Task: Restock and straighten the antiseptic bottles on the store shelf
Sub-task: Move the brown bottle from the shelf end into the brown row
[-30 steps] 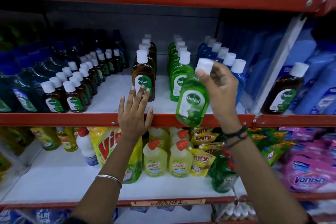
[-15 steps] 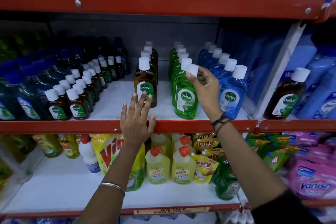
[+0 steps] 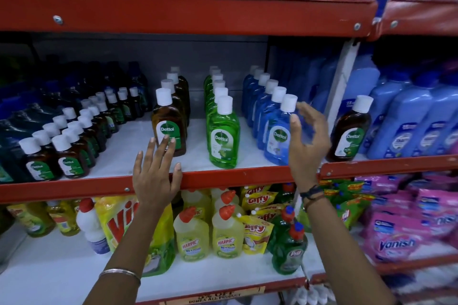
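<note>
**Green bottle stands at the shelf front, both hands free**

Head view: the green bottle (image 3: 223, 136) stands upright on the white shelf (image 3: 128, 156), its long axis vertical, white cap up, label facing outward toward the camera. It sits at the front of a single-file green row (image 3: 215, 86) that runs straight back toward the rear wall, its base just behind the red shelf lip (image 3: 235, 176).

To its left, well apart, a brown row (image 3: 173, 96) runs back the same way, its front brown bottle (image 3: 169, 129) upright with the label facing out. To its right a blue row (image 3: 262, 91) ends in a front blue bottle (image 3: 277, 136), also upright, label forward.

The left hand (image 3: 155, 173) lies flat, fingers spread, palm against the red lip, fingertips reaching up over the edge just in front of the brown bottle; it holds nothing. The right hand (image 3: 306, 143) hovers beside the front blue bottle, fingers loosely curled and apart, thumb near the bottle's neck, gripping nothing. Whether it touches the bottle is unclear, as the fingers are blurred.

Further left, small brown bottles (image 3: 62, 146) stand in slanting rows. A lone brown bottle (image 3: 350, 131) stands upright past the white post (image 3: 339, 86), next to pale blue bottles (image 3: 409, 124). The lower shelf holds yellow cleaners (image 3: 210, 235) and pink pouches (image 3: 401, 238).
</note>
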`<action>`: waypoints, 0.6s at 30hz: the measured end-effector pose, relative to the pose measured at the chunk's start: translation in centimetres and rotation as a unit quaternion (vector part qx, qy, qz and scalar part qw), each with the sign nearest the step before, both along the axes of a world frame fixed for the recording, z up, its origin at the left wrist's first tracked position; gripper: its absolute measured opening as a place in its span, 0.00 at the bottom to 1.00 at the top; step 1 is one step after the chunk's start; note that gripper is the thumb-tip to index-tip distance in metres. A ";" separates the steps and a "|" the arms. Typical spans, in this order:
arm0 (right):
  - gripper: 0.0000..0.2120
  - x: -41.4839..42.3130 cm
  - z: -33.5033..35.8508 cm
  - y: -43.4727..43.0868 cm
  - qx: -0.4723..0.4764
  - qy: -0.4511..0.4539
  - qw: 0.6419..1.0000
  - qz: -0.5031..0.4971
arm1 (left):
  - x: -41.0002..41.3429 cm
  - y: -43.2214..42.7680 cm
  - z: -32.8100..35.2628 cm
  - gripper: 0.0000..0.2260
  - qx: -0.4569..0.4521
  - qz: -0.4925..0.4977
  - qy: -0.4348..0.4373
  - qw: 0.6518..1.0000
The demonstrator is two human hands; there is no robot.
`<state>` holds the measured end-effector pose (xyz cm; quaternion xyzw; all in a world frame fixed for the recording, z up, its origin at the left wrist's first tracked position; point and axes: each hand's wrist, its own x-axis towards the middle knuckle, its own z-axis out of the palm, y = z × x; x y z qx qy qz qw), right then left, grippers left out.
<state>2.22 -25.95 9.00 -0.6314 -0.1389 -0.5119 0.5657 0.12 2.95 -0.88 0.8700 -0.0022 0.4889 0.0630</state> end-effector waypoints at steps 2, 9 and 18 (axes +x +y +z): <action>0.14 0.5 -0.6 -3.2 0.009 -0.034 0.994 -0.104 | 0.0 -0.1 0.0 0.23 -0.002 -0.001 -0.006 1.000; 0.37 3.6 -2.8 -12.0 0.048 0.168 0.971 -0.163 | 0.0 -0.4 0.0 0.23 0.000 0.001 -0.007 1.000; 0.40 4.5 -2.8 -13.8 -0.046 0.288 0.932 -0.217 | -0.1 -0.6 0.2 0.23 -0.001 -0.002 0.002 1.000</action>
